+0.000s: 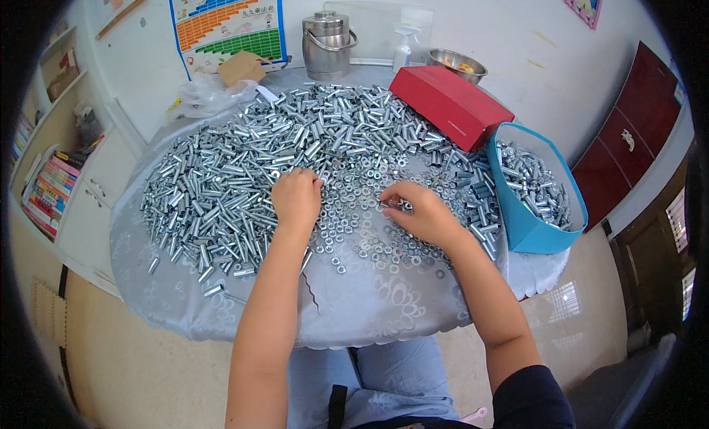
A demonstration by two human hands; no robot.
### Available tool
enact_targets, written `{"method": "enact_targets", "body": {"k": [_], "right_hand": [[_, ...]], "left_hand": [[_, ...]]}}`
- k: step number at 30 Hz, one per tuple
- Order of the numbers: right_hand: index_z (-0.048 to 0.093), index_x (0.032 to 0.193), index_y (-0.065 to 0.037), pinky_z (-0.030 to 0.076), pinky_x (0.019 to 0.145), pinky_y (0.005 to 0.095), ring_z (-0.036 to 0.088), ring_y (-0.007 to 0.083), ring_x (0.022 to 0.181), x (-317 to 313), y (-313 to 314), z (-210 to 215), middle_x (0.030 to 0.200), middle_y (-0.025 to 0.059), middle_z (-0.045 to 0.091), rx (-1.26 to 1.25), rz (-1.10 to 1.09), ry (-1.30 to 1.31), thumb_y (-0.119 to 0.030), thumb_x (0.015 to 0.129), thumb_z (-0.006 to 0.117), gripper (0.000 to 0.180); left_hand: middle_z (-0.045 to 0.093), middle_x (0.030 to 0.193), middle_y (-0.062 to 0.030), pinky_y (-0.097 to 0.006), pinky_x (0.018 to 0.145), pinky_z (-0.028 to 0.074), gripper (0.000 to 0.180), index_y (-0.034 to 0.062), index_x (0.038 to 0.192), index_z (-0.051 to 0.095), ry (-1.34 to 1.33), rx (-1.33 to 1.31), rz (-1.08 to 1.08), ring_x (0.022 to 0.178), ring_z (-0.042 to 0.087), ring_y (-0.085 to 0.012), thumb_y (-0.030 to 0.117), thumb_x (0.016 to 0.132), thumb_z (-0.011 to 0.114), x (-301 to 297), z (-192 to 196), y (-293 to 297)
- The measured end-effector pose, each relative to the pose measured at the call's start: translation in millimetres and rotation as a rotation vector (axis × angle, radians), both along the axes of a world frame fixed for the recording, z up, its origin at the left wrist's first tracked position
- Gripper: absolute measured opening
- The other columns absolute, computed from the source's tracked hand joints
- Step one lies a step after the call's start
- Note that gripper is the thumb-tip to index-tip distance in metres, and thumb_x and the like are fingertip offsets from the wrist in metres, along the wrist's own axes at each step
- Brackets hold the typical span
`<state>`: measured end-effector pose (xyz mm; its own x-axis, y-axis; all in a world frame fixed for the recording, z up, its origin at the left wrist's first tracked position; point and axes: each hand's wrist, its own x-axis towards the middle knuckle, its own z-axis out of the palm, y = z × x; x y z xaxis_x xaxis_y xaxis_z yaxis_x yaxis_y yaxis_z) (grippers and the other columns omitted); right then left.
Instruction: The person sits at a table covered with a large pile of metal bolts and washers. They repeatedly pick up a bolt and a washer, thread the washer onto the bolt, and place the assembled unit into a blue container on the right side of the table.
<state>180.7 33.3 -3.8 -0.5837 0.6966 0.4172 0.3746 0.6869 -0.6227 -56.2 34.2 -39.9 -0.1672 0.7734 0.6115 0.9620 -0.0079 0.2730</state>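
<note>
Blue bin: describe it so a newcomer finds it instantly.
Follow the cloth-covered table to its right side, beyond the person's right hand. There, just right of and below the red box, is the open-topped blue bin. Its blue walls and heap of shiny metal parts set it apart from that box.

Left grip (296, 198): fingertips mostly hidden by the hand; whether anything is held, not determinable. Right grip (422, 213): any item between thumb and fingers too small to identify. Metal tubes (221, 185): lower layers hidden by those above. Left forearm (260, 340): cut off at lower edge. Wall chart (229, 23): top cut off by upper edge. Steel bowl (478, 74): lower part partly hidden by red box (450, 104); yellow contents (464, 67) indistinct. Pink-framed picture (586, 2): top cut off.
</note>
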Motion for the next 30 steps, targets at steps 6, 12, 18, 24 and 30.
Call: {"method": "enact_targets", "body": {"k": [6, 12, 18, 24, 30], "right_hand": [[0.059, 0.092, -0.002, 0.048, 0.070, 0.0331, 0.060, 0.0245, 0.079, -2.0, -2.4, 0.5, 0.088, 0.0122, 0.061, 0.015, 0.044, 0.005, -0.006, 0.074, 0.063, 0.019], [0.059, 0.093, -0.003, 0.048, 0.070, 0.0333, 0.061, 0.0250, 0.080, -1.0, -1.7, 2.7, 0.088, 0.0121, 0.062, 0.065, 0.061, -0.005, -0.007, 0.074, 0.064, 0.020], [0.060, 0.094, -0.004, 0.048, 0.070, 0.0342, 0.061, 0.0253, 0.079, -2.9, -2.1, -1.8, 0.087, 0.0128, 0.062, 0.041, 0.060, -0.049, -0.009, 0.075, 0.063, 0.020], [0.061, 0.094, -0.002, 0.048, 0.071, 0.0323, 0.060, 0.0216, 0.078, -1.7, -5.6, 3.3, 0.087, 0.0107, 0.063, 0.014, 0.032, -0.042, -0.009, 0.075, 0.065, 0.021], [0.061, 0.094, -0.002, 0.048, 0.071, 0.0313, 0.060, 0.0206, 0.078, -1.1, -4.3, 1.9, 0.087, 0.0107, 0.063, 0.036, 0.057, -0.036, -0.008, 0.075, 0.065, 0.021]], "left_hand": [[0.061, 0.075, -0.0091, -0.039, 0.063, 0.045, 0.016, 0.0068, 0.072, 0.065, -0.046, 0.001, -0.001, 0.070, 0.058, -0.0285, 0.023, 0.072, 0.068, 1.3, 1.6, -0.8], [0.061, 0.077, -0.0094, -0.039, 0.066, 0.045, 0.015, 0.0085, 0.075, 0.068, -0.014, -0.032, 0.027, 0.075, 0.056, -0.0286, 0.024, 0.073, 0.067, 3.0, 3.2, -2.5], [0.062, 0.079, -0.0086, -0.039, 0.071, 0.043, 0.015, 0.0080, 0.076, 0.068, 0.035, 0.011, 0.034, 0.080, 0.055, -0.0276, 0.022, 0.074, 0.066, 0.6, 0.0, -3.5], [0.059, 0.081, -0.0099, -0.040, 0.068, 0.043, 0.020, 0.0047, 0.078, 0.061, 0.010, 0.032, 0.043, 0.079, 0.056, -0.0296, 0.024, 0.081, 0.059, 6.4, 14.3, -14.2], [0.058, 0.081, -0.0134, -0.041, 0.064, 0.045, 0.021, 0.0025, 0.085, 0.054, -0.181, 0.020, 0.030, 0.075, 0.057, -0.0325, 0.023, 0.087, 0.052, 8.5, 10.9, -14.4]]}}
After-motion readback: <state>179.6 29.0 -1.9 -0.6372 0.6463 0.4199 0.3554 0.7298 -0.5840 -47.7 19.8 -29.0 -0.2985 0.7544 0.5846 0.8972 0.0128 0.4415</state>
